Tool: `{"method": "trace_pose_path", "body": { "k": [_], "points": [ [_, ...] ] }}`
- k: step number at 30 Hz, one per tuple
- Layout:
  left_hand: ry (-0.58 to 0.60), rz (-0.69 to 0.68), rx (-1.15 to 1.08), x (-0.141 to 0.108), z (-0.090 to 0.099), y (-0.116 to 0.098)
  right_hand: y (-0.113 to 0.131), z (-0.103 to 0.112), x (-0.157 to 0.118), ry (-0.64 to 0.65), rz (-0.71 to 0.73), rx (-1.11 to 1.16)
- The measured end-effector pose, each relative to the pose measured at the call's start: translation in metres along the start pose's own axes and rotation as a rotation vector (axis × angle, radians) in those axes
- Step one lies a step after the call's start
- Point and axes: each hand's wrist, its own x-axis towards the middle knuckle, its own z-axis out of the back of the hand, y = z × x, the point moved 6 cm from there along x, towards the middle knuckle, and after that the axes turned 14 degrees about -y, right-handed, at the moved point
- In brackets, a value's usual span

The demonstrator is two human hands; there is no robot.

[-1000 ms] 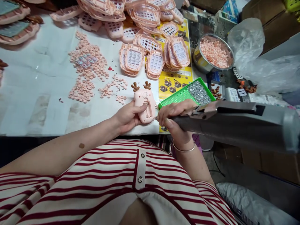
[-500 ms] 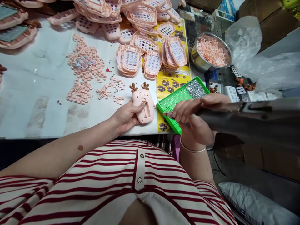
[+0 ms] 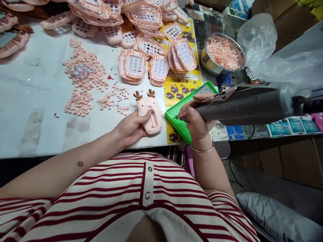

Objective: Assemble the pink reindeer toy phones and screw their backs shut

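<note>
Screwdriver: grips it in curled right hand, tip shifted within the last second from corner of toy to over green tray, still pinches toy back-up between left hand's thumb and fingers at table edge, likely pausing fastening.

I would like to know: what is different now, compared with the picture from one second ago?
The right hand moved rightward, carrying the grey power tool from the pink case's lower right corner to the green tray. Nothing was let go. The left hand still holds the case; the pink shells lie as before.
</note>
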Motion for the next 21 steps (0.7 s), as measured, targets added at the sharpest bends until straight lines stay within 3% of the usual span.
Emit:
{"method": "trace_pose_path", "body": {
  "k": [10,16,21],
  "points": [
    [0.009,-0.009,-0.022,0.001,0.001,-0.001,0.000,-0.002,0.000,0.031,0.045,0.016],
    [-0.012,-0.030,-0.071,0.001,0.000,-0.001,0.045,-0.010,0.005,-0.019,0.024,0.200],
    [-0.008,-0.045,-0.067,-0.001,-0.004,-0.001,0.067,-0.038,-0.021,0.078,-0.084,0.210]
  ]
}}
